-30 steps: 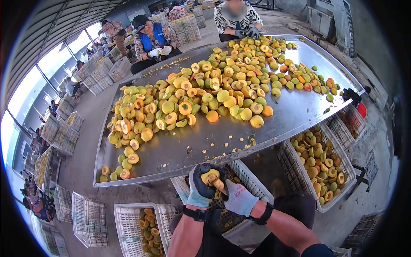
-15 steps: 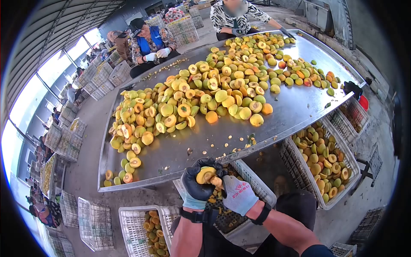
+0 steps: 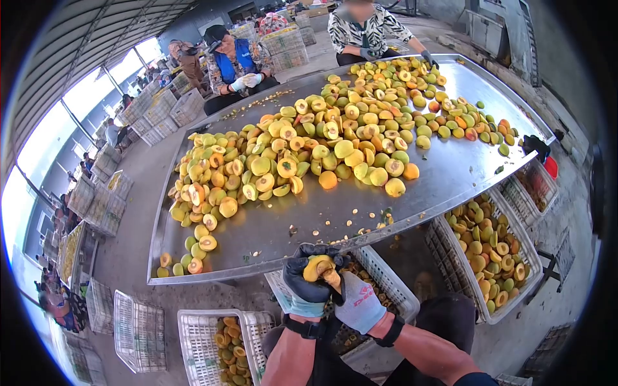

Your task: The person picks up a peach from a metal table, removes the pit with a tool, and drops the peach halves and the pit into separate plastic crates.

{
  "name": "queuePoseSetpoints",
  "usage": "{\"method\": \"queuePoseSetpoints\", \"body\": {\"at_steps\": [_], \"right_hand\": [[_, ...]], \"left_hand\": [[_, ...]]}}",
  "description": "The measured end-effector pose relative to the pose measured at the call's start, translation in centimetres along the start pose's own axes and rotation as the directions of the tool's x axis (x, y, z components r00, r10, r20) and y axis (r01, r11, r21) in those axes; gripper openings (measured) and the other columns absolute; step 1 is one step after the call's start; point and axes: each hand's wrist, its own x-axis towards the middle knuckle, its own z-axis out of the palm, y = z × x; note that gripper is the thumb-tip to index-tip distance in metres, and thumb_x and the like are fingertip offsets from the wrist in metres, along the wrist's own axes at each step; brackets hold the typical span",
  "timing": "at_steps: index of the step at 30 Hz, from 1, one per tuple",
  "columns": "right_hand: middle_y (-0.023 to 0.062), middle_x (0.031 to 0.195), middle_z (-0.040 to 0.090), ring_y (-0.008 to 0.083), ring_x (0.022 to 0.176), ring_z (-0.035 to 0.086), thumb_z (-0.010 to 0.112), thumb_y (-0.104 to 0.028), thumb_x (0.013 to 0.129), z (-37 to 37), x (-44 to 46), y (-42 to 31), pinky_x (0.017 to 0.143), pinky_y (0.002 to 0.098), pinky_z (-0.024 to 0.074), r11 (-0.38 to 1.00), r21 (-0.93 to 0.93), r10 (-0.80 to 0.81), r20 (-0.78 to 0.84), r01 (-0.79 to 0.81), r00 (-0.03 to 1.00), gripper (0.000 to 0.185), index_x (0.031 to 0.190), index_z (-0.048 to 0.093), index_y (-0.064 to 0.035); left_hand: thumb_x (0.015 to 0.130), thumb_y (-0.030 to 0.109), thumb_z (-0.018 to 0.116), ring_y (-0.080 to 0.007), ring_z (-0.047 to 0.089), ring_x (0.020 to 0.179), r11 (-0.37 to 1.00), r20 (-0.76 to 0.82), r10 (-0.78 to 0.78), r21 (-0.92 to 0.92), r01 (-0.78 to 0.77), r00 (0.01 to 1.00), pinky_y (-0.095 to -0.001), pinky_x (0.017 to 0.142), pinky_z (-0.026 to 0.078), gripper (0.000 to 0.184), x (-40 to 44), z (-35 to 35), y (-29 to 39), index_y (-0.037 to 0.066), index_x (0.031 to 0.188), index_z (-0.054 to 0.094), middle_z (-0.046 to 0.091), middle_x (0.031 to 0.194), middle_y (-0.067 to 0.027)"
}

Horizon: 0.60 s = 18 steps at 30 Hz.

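Note:
My left hand [image 3: 305, 283], in a dark-coated glove with a light blue cuff, is closed round a yellow stone-fruit half [image 3: 317, 266], like a peach or apricot. Against its near side presses my right hand [image 3: 358, 301], gloved in grey with red print, fingers curled and a tan thumb-like tip on the flesh. Whether a small tool sits in the right hand is hidden. Both hands are in front of the table edge, over a white crate [image 3: 386, 283] with fruit pieces inside. A heap of halved yellow-green fruit [image 3: 322, 145] covers much of the metal table [image 3: 270, 228].
At right stands a crate of fruit halves [image 3: 438, 248]; another fruit crate [image 3: 199, 350] is at lower left, beside a tall white crate [image 3: 140, 331]. Across the table sit two people, one in a blue vest [image 3: 235, 61], one in a patterned shirt [image 3: 367, 32]. Stacked crates [image 3: 154, 116] line the left.
The view has shifted slightly. The fruit half has turned in my hands, with the right thumb-like tip lower against it. The patterned-shirt person's hand has moved nearer the heap.

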Motion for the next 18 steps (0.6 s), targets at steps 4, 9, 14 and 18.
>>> {"method": "queuePoseSetpoints", "body": {"at_steps": [4, 9, 14, 18], "right_hand": [[0.0226, 0.080, 0.057, 0.0453, 0.077, 0.059, 0.062, -0.008, 0.075, 0.2, 0.2, 0.4, 0.064, 0.0494, 0.0469, 0.998, -0.038, -0.045, 0.019, 0.046, 0.999, 0.023, 0.094, 0.052, -0.0008], [0.0240, 0.079, 0.057, 0.0459, 0.078, 0.058, 0.060, -0.006, 0.076, 0.4, 0.1, 1.8, 0.066, 0.0492, 0.0465, 0.995, -0.065, -0.077, 0.066, 0.081, 0.995, 0.023, 0.095, 0.050, 0.0012], [0.0242, 0.079, 0.057, 0.0455, 0.078, 0.059, 0.059, -0.006, 0.077, -0.3, -0.5, 1.6, 0.067, 0.0494, 0.0463, 0.998, -0.049, -0.038, 0.129, 0.044, 0.991, 0.023, 0.096, 0.050, 0.0017], [0.0255, 0.083, 0.059, 0.0443, 0.081, 0.061, 0.059, -0.007, 0.078, -1.0, -0.5, 1.9, 0.070, 0.0486, 0.0476, 0.978, -0.142, -0.121, 0.208, 0.153, 0.971, 0.023, 0.097, 0.050, 0.0026]], "left_hand": [[0.082, 0.016, 0.046, -0.0368, 0.066, 0.094, 0.912, 0.009, 0.123, 0.394, -0.117, 0.992, -0.0509, 0.087, 0.056, 0.023, -0.1, 0.2, 0.3, 0.002, 0.097, 0.057, 0.067, 0.099, -0.0219], [0.080, 0.020, 0.050, -0.0319, 0.065, 0.088, 0.935, 0.071, -0.069, -0.343, 0.089, 0.995, -0.0422, 0.086, 0.054, 0.033, 0.5, 0.3, -0.5, -0.007, 0.097, 0.058, 0.066, 0.096, -0.0221], [0.078, 0.022, 0.051, -0.0358, 0.065, 0.087, 0.915, 0.182, -0.084, -0.375, 0.148, 0.980, -0.0464, 0.086, 0.053, 0.037, 0.8, -0.6, -1.4, -0.008, 0.098, 0.057, 0.065, 0.094, -0.0244], [0.079, 0.018, 0.056, -0.0324, 0.066, 0.086, 0.928, 0.215, -0.121, -0.323, 0.187, 0.969, -0.0426, 0.083, 0.054, 0.031, 0.7, -0.7, -1.2, -0.008, 0.096, 0.059, 0.066, 0.093, -0.0210]]}}
